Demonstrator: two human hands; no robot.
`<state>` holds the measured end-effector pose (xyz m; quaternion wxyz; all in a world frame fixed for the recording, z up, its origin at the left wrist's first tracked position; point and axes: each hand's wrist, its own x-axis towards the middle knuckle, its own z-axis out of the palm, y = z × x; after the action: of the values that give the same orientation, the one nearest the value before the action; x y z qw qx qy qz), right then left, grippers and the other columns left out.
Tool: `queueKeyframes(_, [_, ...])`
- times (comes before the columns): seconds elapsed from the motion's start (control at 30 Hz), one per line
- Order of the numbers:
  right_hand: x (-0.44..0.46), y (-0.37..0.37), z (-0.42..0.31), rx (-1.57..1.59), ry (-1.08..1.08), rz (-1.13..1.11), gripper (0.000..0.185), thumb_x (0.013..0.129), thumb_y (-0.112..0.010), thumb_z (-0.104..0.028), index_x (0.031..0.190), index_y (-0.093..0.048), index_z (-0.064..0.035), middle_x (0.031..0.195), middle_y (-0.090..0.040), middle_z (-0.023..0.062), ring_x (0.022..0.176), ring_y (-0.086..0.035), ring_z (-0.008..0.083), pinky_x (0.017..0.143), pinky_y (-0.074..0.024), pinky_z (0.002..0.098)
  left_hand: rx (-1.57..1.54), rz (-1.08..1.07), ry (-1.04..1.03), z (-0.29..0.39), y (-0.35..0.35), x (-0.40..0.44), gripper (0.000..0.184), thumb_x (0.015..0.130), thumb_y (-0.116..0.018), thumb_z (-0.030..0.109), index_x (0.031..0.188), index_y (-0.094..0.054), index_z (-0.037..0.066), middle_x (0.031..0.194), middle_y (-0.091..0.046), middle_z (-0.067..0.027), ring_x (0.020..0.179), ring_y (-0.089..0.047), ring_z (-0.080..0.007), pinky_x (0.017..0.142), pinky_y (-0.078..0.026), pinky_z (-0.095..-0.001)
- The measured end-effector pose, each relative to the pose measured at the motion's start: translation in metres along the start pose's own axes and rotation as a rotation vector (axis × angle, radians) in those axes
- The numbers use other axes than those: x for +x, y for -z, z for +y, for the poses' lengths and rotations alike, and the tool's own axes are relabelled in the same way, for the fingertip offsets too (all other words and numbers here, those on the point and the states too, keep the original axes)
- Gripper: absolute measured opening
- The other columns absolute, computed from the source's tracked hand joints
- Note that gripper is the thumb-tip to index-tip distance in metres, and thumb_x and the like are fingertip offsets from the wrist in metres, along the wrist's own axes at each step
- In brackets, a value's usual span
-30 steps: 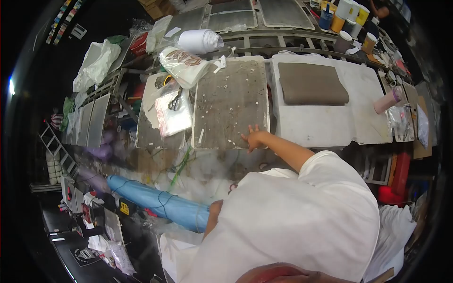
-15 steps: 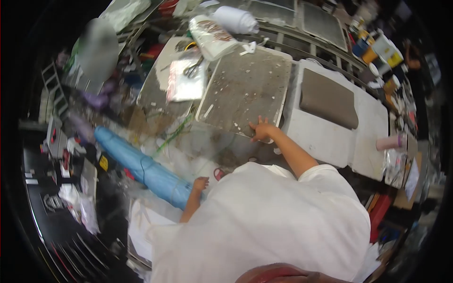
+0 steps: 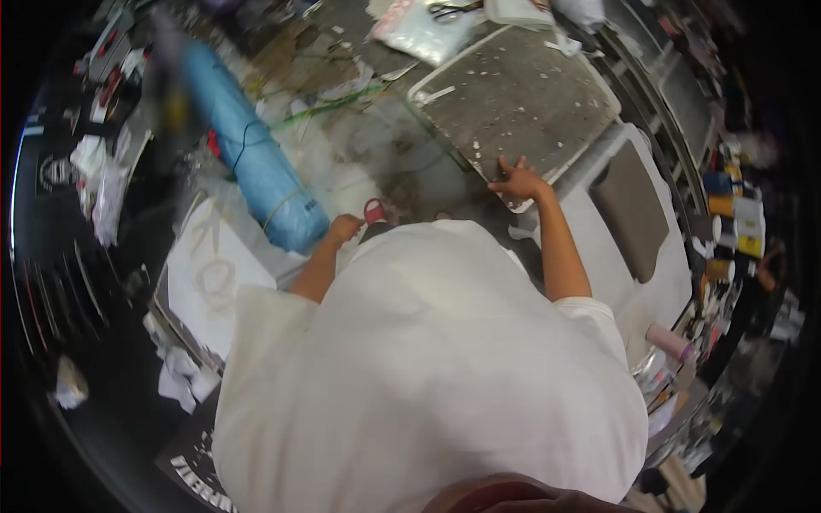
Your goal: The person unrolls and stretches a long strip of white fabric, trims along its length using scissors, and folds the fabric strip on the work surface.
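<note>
My right hand (image 3: 519,179) rests with spread fingers on the near corner of a grey, paint-flecked board (image 3: 534,103) with a pale rim. Beside my body hangs my left hand (image 3: 346,227), its fingers loosely curled and nothing visible in them. Close to it lies a long roll wrapped in blue plastic (image 3: 248,141), tied with a dark cord; I cannot tell if the hand touches it. A clear plastic packet (image 3: 423,30) and dark-handled scissors (image 3: 455,10) lie beyond the board.
A white-covered surface to the right bears a brown-grey sheet (image 3: 631,214) and a pinkish roll (image 3: 670,342). Containers (image 3: 748,227) crowd the far right. At left, a white sheet (image 3: 214,278) lies near black panels. A green strip (image 3: 333,103) crosses the littered floor.
The view has turned and tipped downward, so the board and blue roll appear shifted. My right hand stays at the board's near edge; my left hand remains beside my body.
</note>
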<state>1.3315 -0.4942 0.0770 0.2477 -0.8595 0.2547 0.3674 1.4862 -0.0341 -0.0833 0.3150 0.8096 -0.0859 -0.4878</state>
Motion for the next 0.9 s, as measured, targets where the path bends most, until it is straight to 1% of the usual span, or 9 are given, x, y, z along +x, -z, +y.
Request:
queueKeyframes(0.1, [0.002,0.000,0.001,0.017,0.007,-0.008,0.104,0.072,-0.065,-0.068,0.153,-0.017,-0.0253,0.150,0.000,0.0382,0.136,-0.006,0.0604,0.113,-0.0177,0.0524,-0.113,0.076,0.109,0.011,-0.006,-0.014,0.032,0.085,-0.063,0.029,0.088,-0.069,-0.002,0.073,-0.066,-0.0093,0.059,-0.060,-0.0173,0.056,-0.049,-0.0305])
queueKeyframes(0.23, [-0.001,0.006,-0.006,-0.041,0.018,-0.020,0.104,0.077,-0.064,-0.062,0.153,-0.014,-0.0104,0.146,-0.012,0.0427,0.140,-0.007,0.0536,0.114,-0.0163,0.0497,-0.217,0.114,0.154,0.001,-0.016,-0.017,0.034,0.082,-0.067,0.030,0.090,-0.070,-0.003,0.076,-0.067,-0.0104,0.062,-0.061,-0.0187,0.060,-0.050,-0.0317])
queueKeyframes(0.37, [-0.005,0.011,-0.017,-0.101,0.029,-0.020,0.104,0.079,-0.063,-0.060,0.151,-0.013,-0.0043,0.143,-0.019,0.0442,0.141,-0.008,0.0500,0.114,-0.0157,0.0488,-0.253,0.120,0.167,-0.011,-0.023,-0.019,0.034,0.081,-0.069,0.030,0.088,-0.070,-0.003,0.074,-0.068,-0.0108,0.063,-0.062,-0.0201,0.063,-0.051,-0.0322])
queueKeyframes(0.47, [-0.008,0.012,-0.021,-0.141,0.035,-0.048,0.103,0.079,-0.063,-0.059,0.152,-0.013,-0.0065,0.143,-0.019,0.0431,0.141,-0.009,0.0503,0.114,-0.0161,0.0482,-0.251,0.113,0.154,-0.025,-0.029,-0.020,0.035,0.081,-0.068,0.031,0.088,-0.071,-0.003,0.076,-0.068,-0.0124,0.064,-0.063,-0.0213,0.065,-0.051,-0.0332])
queueKeyframes(0.57, [-0.006,0.013,-0.024,-0.203,0.011,-0.031,0.104,0.079,-0.064,-0.059,0.151,-0.014,-0.0038,0.142,-0.023,0.0433,0.141,-0.009,0.0502,0.114,-0.0176,0.0458,-0.207,0.087,0.123,-0.053,-0.038,-0.007,0.038,0.082,-0.065,0.036,0.089,-0.072,-0.001,0.080,-0.070,-0.0146,0.068,-0.065,-0.0251,0.070,-0.052,-0.0353])
queueKeyframes(0.63, [-0.001,0.016,-0.019,-0.168,0.066,-0.067,0.107,0.078,-0.066,-0.059,0.150,-0.015,0.0012,0.139,-0.025,0.0452,0.141,-0.010,0.0510,0.114,-0.0193,0.0431,-0.076,0.083,0.004,-0.080,-0.049,0.006,0.039,0.083,-0.063,0.039,0.090,-0.072,0.002,0.084,-0.070,-0.0153,0.074,-0.066,-0.0279,0.074,-0.052,-0.0362])
queueKeyframes(0.73, [0.005,0.022,-0.020,-0.138,0.096,-0.103,0.108,0.078,-0.066,-0.059,0.148,-0.016,0.0053,0.138,-0.029,0.0438,0.141,-0.013,0.0501,0.114,-0.0225,0.0408,-0.045,0.072,0.128,-0.085,-0.052,0.009,0.039,0.084,-0.060,0.040,0.089,-0.072,0.004,0.088,-0.070,-0.0151,0.080,-0.067,-0.0293,0.077,-0.052,-0.0369])
queueKeyframes(0.87, [0.001,0.013,-0.046,-0.253,-0.005,-0.067,0.106,0.078,-0.065,-0.061,0.147,-0.020,0.0057,0.144,-0.022,0.0407,0.138,-0.017,0.0526,0.113,-0.0238,0.0434,0.006,0.084,-0.069,-0.096,-0.047,0.012,0.038,0.085,-0.058,0.039,0.087,-0.072,0.003,0.091,-0.070,-0.0159,0.084,-0.067,-0.0299,0.079,-0.051,-0.0371])
queueKeyframes(0.9, [-0.001,0.006,-0.053,-0.344,-0.055,-0.065,0.107,0.078,-0.065,-0.062,0.146,-0.021,0.0065,0.147,-0.015,0.0391,0.139,-0.015,0.0535,0.112,-0.0243,0.0476,-0.007,0.076,0.022,-0.077,-0.040,0.000,0.037,0.087,-0.056,0.038,0.089,-0.072,0.004,0.093,-0.070,-0.0165,0.085,-0.066,-0.0315,0.080,-0.051,-0.0384])
